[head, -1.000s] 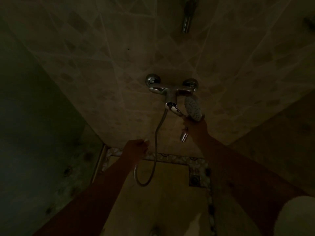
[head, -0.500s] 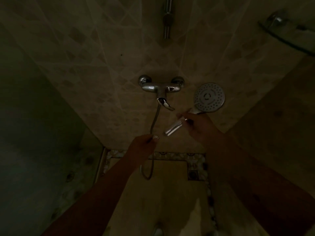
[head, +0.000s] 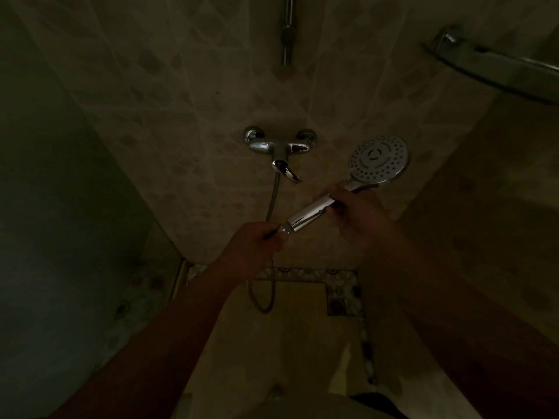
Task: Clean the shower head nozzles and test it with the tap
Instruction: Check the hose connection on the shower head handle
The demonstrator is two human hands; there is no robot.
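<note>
Shower head: round, chrome, nozzle face turned toward the viewer, held up at about 2 o'clock from the hands, in front of the tiled wall. No water seen coming from it.

Handle: long axis ran from 8 o'clock up to 2 o'clock, head at the upper end, hose joint at the lower.

Right hand: fingers curled round the upper handle, just below the head; the nearer hand to the nozzles.

Left hand: fingers closed on the hose end where it touched the bottom of the handle; too dim to tell whether it gripped the nut or the hose itself.

Hose: dropped from the tap, looped low over the floor, rose into the left hand.

Tap: wall-mounted mixer, lever at 12 o'clock from the left hand, near, untouched.

Judgement: the left hand looked better placed to reach the lever; the right to keep the face aimed.

Room: dark tiled corner, riser rail above, glass shelf upper right, floor drain.
</note>
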